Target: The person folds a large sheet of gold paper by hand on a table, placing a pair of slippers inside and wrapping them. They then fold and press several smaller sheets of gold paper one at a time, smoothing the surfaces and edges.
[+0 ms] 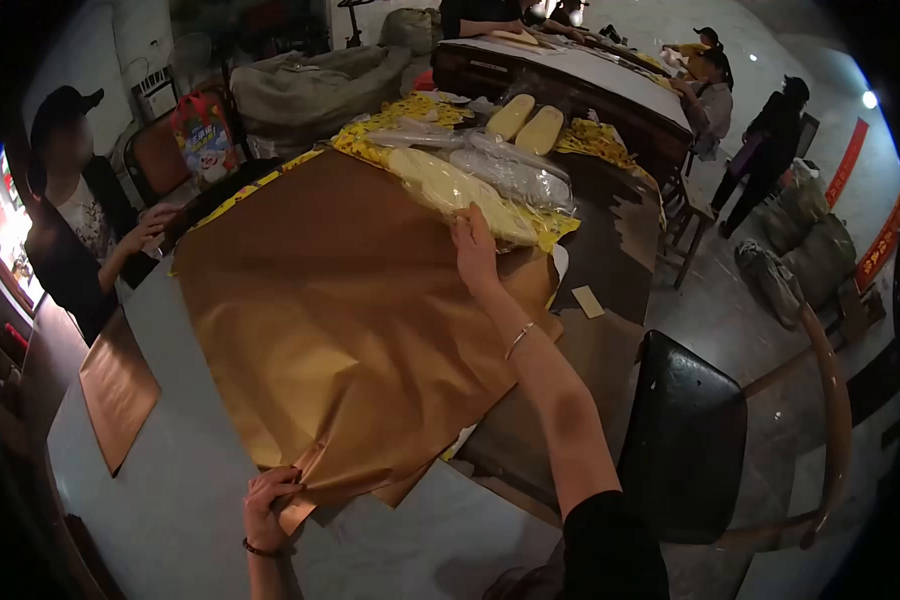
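A large brown sheet (340,290), creased toward its near end, covers much of the table in front of me. My left hand (273,500) is closed on its near corner, bunching the material. At the far right edge of the sheet, my right hand (473,245) has its fingers on a clear plastic packet (445,190) with pale yellow slipper-shaped pieces inside; the fingers look closed on its near edge. Behind it lie another plastic packet (535,180) and two pale yellow slippers (526,122). Yellow patterned material (370,135) shows under and around them.
Across the table at left stands a person (80,210) in a dark cap, near a folded brown piece (118,385). A small pale card (588,302) lies on dark material at right. A black-seated chair (685,430) stands at my right. Other people work at a far table (560,75).
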`<state>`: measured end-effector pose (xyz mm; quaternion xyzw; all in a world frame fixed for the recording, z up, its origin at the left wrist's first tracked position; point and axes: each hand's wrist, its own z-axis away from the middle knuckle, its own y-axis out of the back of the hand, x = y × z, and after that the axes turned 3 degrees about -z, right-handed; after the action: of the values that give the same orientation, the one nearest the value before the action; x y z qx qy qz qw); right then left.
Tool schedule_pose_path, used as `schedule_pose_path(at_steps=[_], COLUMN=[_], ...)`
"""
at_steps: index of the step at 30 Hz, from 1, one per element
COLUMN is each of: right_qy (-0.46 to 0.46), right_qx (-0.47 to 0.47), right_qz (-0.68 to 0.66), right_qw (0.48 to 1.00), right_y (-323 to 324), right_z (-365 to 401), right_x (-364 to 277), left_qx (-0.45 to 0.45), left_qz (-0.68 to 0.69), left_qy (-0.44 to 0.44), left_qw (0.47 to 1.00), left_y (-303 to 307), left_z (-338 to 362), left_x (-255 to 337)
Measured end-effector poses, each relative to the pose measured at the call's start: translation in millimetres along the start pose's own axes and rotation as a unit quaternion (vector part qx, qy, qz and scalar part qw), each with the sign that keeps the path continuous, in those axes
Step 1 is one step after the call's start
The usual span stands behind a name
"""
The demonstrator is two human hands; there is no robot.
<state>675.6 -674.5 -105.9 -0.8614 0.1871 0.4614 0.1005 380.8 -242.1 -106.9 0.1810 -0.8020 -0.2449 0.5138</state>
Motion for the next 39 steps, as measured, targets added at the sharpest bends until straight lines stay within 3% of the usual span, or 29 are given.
schedule_pose_path(at_steps=[2, 3, 5, 6, 8, 9, 11, 12, 14, 15, 19, 21, 23, 25, 26, 28, 30, 31, 33, 34, 35, 36, 37, 39], right_qy=[0.065, 0.067, 0.234, 0.234, 0.163, 0.164, 0.095, 0.096, -0.148, -0.150, -0.286, -0.293, -0.302, -0.356, -0.358, -0.284, -0.153, -0.150, -0.253, -0.257, -0.209, -0.269, -0.274, -0.259], right_qx=[0.090, 0.092, 0.120, 0.120, -0.032, -0.032, -0.134, -0.135, -0.114, -0.115, 0.063, 0.064, 0.069, 0.055, 0.059, 0.094, 0.095, 0.089, 0.088, 0.074, -0.237, 0.005, -0.010, 0.065], right_qz=[0.087, 0.087, 0.293, 0.296, 0.340, 0.341, 0.487, 0.487, 0.599, 0.598, 0.609, 0.613, 0.620, 0.644, 0.646, 0.573, 0.444, 0.441, 0.278, 0.269, 0.470, 0.403, 0.399, 0.523], right_qw=[0.990, 0.990, 0.919, 0.918, 0.926, 0.925, 0.858, 0.858, 0.778, 0.779, 0.737, 0.731, 0.721, 0.675, 0.672, 0.763, 0.878, 0.880, 0.923, 0.925, 0.824, 0.875, 0.875, 0.809], right_y=[16.8, 30.1, 67.4, 85.9, 122.1, 144.4, 185.1, 191.9, 199.2, 208.1, 253.4, 288.9, 297.7, 280.3, 274.5, 264.1, 270.2, 256.9, 223.4, 261.0, 293.3, 256.3, 226.8, 179.1], right_z=[14.9, 20.0, 31.5, 40.4, 58.2, 65.1, 69.8, 65.0, 52.0, 45.4, 38.5, 50.6, 56.0, 53.7, 53.5, 46.0, 13.0, -3.3, -30.5, -50.9, -70.1, -44.5, -27.5, -4.2], right_x=[-21.4, -36.3, -64.1, -70.2, -78.2, -68.2, -37.6, -42.3, -58.6, -50.8, -31.5, -18.1, -20.0, -43.9, -41.1, -16.7, 43.0, 24.5, -8.0, 47.9, 108.3, 80.1, 42.9, -30.8], left_qx=[0.000, 0.001, 0.002, 0.000, 0.000, 0.003, 0.010, 0.014, 0.000, -0.012, 0.000, -0.034, -0.015, 0.000, -0.002, -0.001, -0.017, -0.011, -0.018, -0.011, -0.011, -0.015, -0.013, -0.034], left_qz=[-0.007, -0.014, -0.003, 0.010, -0.001, -0.014, -0.017, -0.024, -0.006, 0.013, 0.038, -0.001, 0.013, 0.028, 0.039, 0.048, -0.018, -0.022, 0.060, 0.050, 0.023, -0.003, -0.009, 0.033], left_qy=[0.000, 0.002, 0.006, 0.012, 0.000, -0.010, -0.020, -0.029, 0.003, 0.032, 0.020, -0.013, 0.008, 0.023, 0.031, 0.040, -0.024, -0.020, 0.030, 0.042, 0.008, -0.026, -0.012, 0.007], left_qw=[1.000, 1.000, 1.000, 1.000, 1.000, 1.000, 1.000, 0.999, 1.000, 0.999, 0.999, 0.999, 1.000, 0.999, 0.999, 0.998, 0.999, 1.000, 0.998, 0.998, 1.000, 1.000, 1.000, 0.999], left_y=[-0.9, -0.9, -1.6, -3.2, -2.5, -2.4, -3.9, -3.8, -1.5, -0.9, -1.5, 1.7, 0.0, -3.1, -3.0, -1.9, 0.1, -2.0, -1.9, -0.7, -1.3, -0.3, 0.5, 2.0], left_z=[1.0, 0.9, -0.1, 0.0, 1.0, 1.7, -0.4, -0.1, 3.0, 3.4, 4.3, 1.9, -0.6, -1.1, -0.4, -2.7, -3.6, -2.7, 1.7, 1.3, -0.9, -2.0, 0.0, -0.7], left_x=[-0.1, -0.6, -0.2, -0.1, -2.1, -2.3, 4.5, 7.0, -1.9, -6.7, -12.9, -11.2, 0.6, 5.5, 3.6, 0.1, -2.5, -4.7, -15.0, -15.0, -11.1, -9.5, -10.5, -13.3])
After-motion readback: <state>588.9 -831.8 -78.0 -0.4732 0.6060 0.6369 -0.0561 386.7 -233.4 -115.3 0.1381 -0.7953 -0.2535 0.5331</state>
